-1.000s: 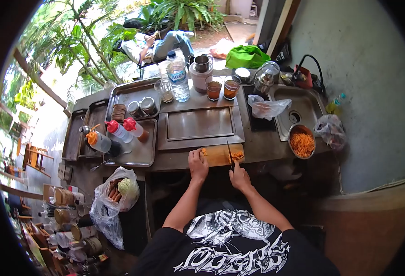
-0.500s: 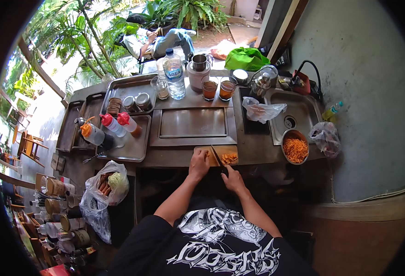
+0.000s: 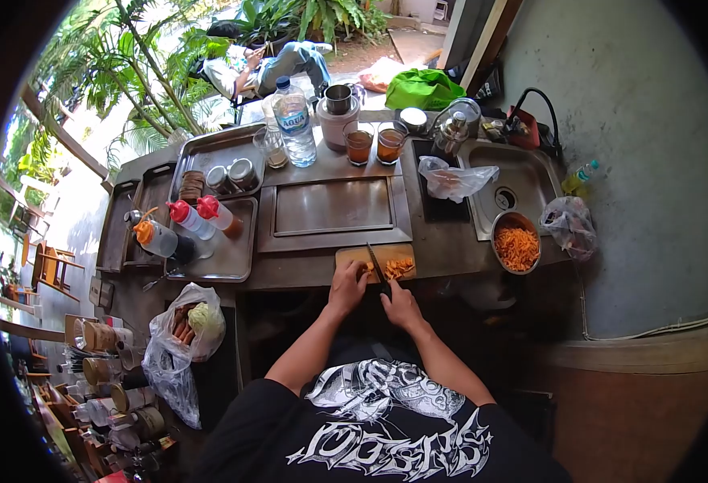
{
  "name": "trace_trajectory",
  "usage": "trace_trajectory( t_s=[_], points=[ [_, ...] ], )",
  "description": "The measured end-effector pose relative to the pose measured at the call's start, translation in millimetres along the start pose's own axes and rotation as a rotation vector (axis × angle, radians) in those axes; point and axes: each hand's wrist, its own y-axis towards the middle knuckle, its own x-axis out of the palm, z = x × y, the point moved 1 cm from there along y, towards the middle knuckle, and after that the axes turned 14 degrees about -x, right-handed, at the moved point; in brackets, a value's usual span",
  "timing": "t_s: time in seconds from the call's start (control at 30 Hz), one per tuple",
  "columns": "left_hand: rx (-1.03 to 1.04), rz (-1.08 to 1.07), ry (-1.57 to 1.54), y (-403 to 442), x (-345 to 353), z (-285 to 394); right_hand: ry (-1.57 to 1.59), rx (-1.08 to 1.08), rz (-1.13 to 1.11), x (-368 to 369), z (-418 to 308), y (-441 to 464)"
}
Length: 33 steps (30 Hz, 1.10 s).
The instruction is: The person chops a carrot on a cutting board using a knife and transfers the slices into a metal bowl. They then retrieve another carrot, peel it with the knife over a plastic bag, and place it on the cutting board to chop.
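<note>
Orange pieces [image 3: 400,267] lie on the cutting board, just right of frame centre. Tabletop [image 3: 450,251]: spans the middle of the frame. Cutting board [image 3: 349,254]: set at the near edge of the tabletop. Knife [image 3: 377,265]: one second ago, upright over the board's right part, apart from the left hand [image 3: 347,286]; now tilted across its middle, just beside the left fingertips. Judged meaning: the blade is back at the stock, and cutting remains in progress. Right hand [image 3: 403,307]: fingers closed around the knife handle. Left hand: fingers bent, tips at a small orange chunk [image 3: 368,269] left of the blade; whether they clamp it cannot be told.
</note>
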Motion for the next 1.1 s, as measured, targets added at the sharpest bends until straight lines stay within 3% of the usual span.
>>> trace_trajectory(
  t_s=[0.1,0.2,0.27,0.5,0.57,0.7,0.87,0.93,1.1],
  points=[
    [-0.083,-0.027,-0.027,-1,0,-3,-0.015,-0.029,-0.033,1,-7,2],
    [-0.013,0.050,-0.070,2,0,-4,-0.032,-0.038,-0.018,0,-8,4],
    [-0.066,-0.047,-0.067,3,0,-10,-0.040,-0.015,0.008,-1,-8,4],
    [-0.121,-0.039,-0.143,4,0,-10,-0.036,0.002,0.045,-6,-4,1],
    [-0.031,0.028,-0.118,4,2,-13,-0.061,0.025,0.043,-9,-5,4],
    [-0.111,-0.057,-0.198,4,4,-15,-0.082,0.042,0.049,-10,-5,3],
    [-0.047,0.012,-0.144,2,1,-8,-0.101,0.038,0.015,-6,-2,-1],
    [-0.053,0.014,-0.141,1,0,-6,-0.064,0.028,0.104,-5,3,4],
    [-0.082,-0.003,-0.156,1,0,-9,0.102,0.036,0.082,-6,0,6]
  ],
)
